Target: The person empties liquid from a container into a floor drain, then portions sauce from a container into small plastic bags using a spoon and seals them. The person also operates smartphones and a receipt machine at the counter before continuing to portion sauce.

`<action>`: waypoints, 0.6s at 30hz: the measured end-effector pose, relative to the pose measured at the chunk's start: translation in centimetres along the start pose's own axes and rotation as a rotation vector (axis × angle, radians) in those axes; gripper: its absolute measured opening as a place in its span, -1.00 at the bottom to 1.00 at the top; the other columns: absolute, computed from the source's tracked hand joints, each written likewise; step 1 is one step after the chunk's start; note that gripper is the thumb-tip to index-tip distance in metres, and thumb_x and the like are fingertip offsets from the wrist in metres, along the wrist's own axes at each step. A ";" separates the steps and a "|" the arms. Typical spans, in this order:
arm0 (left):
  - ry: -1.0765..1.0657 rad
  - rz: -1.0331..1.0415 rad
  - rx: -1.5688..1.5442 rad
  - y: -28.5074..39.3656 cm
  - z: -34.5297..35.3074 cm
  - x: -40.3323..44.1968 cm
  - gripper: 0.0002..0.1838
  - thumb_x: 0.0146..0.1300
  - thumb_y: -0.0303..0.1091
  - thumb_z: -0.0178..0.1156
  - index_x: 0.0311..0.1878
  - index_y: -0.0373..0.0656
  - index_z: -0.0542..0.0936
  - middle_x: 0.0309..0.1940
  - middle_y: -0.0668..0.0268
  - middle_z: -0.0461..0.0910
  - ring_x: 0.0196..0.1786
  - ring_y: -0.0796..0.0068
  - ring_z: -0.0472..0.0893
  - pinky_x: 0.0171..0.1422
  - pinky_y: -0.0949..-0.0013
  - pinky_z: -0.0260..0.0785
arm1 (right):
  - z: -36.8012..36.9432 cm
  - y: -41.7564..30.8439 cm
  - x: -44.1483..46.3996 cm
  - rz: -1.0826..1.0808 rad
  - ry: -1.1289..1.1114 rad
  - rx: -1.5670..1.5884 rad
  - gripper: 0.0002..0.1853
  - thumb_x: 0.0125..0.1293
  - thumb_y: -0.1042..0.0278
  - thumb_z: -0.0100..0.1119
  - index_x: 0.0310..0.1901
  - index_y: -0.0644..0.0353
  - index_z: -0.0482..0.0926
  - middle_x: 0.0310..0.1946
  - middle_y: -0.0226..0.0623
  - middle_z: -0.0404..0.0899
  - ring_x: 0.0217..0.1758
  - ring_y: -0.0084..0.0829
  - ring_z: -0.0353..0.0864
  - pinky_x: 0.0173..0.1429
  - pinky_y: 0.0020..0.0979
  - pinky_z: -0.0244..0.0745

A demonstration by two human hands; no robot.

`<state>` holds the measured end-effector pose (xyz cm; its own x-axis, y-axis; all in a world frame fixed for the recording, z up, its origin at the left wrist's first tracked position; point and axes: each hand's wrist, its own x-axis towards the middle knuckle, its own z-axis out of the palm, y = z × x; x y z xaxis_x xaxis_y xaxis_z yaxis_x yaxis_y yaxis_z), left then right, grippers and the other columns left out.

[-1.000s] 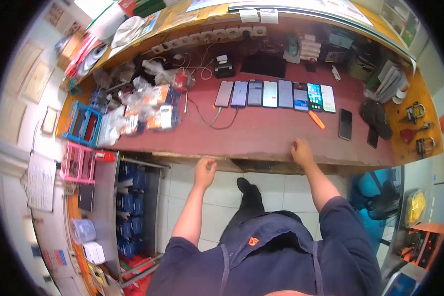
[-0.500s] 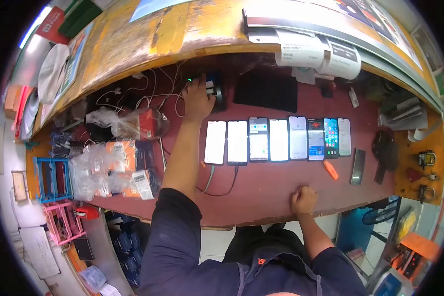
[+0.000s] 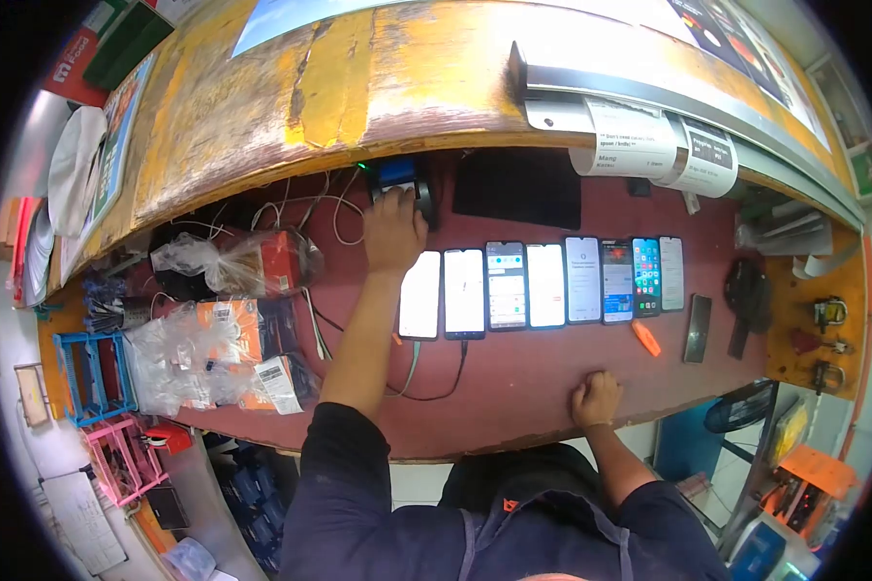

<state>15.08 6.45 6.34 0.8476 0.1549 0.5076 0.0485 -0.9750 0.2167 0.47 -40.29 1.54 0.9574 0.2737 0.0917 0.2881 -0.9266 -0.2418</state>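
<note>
Scuffed wooden shelf — glossy in patches; crinkled plastic bags (shiny); matt tabletop.

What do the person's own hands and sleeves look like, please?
The left hand and right hand are both ungloved. Plain, dark navy short sleeves end near the elbows, leaving both forearms uncovered.

Phone-shop counter, phones lined up

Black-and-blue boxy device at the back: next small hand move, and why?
Probably curl the left hand gently onto the device: its fingers reach the near side, while the right hand rests curled near the front of the red-brown desk.
</note>
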 end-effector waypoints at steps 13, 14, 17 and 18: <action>-0.270 -0.067 0.074 -4.2 -1.4 4.7 -0.83 0.09 -0.19 0.34 -0.23 0.12 0.74 -0.17 0.38 0.59 0.05 0.23 0.52 0.11 -0.07 0.34 | -0.1 0.0 0.0 0.023 -0.038 0.004 -0.81 0.02 0.28 0.15 -0.32 0.09 0.43 -0.34 -0.20 0.43 -0.19 -0.10 0.44 -0.10 -0.07 0.21; -0.286 -0.042 0.031 -4.9 -1.2 4.8 -0.82 0.08 -0.18 0.36 -0.22 0.13 0.75 -0.17 0.39 0.59 0.06 0.23 0.51 0.13 -0.06 0.35 | -0.2 -0.1 0.0 0.023 -0.038 0.001 -0.81 0.02 0.28 0.15 -0.32 0.09 0.43 -0.34 -0.20 0.43 -0.19 -0.10 0.44 -0.10 -0.08 0.21; -0.302 0.011 -0.074 -5.8 -1.5 5.0 -0.77 0.01 -0.20 0.42 -0.19 0.13 0.75 -0.16 0.37 0.58 0.07 0.22 0.50 0.16 0.00 0.36 | 0.0 0.1 0.1 0.015 -0.021 0.017 -0.81 0.02 0.27 0.15 -0.32 0.08 0.43 -0.34 -0.20 0.43 -0.19 -0.10 0.44 -0.12 -0.08 0.20; -0.300 0.025 -0.104 -6.0 -1.7 5.2 -0.74 -0.01 -0.21 0.45 -0.19 0.13 0.75 -0.16 0.36 0.58 0.07 0.21 0.50 0.16 0.03 0.37 | 0.0 0.1 0.2 0.011 -0.018 0.016 -0.81 0.01 0.27 0.15 -0.32 0.08 0.43 -0.34 -0.20 0.43 -0.20 -0.10 0.44 -0.12 -0.08 0.20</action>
<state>18.30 13.36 9.09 0.9667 0.0619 0.2484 -0.0158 -0.9540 0.2993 0.65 -40.31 1.55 0.9606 0.2686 0.0719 0.2781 -0.9251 -0.2586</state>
